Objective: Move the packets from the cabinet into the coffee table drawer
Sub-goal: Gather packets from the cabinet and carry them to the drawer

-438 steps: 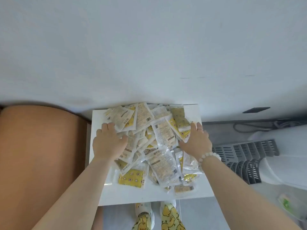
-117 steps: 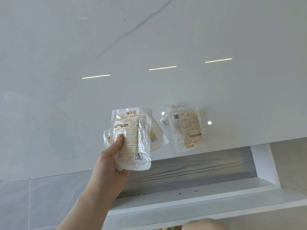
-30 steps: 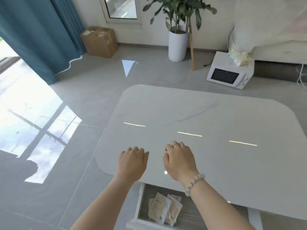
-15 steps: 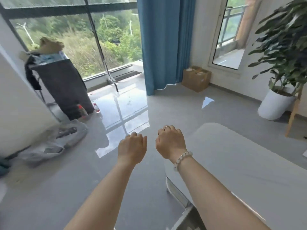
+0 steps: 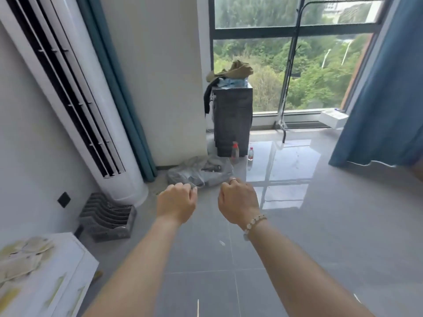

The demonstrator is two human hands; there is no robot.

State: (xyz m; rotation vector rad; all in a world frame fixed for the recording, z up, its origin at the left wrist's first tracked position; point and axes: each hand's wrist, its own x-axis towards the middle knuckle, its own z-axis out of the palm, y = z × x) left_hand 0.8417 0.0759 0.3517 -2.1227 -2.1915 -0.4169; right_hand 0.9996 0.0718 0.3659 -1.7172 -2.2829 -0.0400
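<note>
So from the head cam: your left hand and right hand are both out in front of you over the grey tiled floor, fingers curled into loose fists with nothing in them. There's a pale beaded bracelet on your right wrist. The pile of white and yellow plastic packets is down at the lower left, lying on top of the low white cabinet, well apart from both hands. Behind it are a grey slatted crate and a tall white tower air conditioner.
</note>
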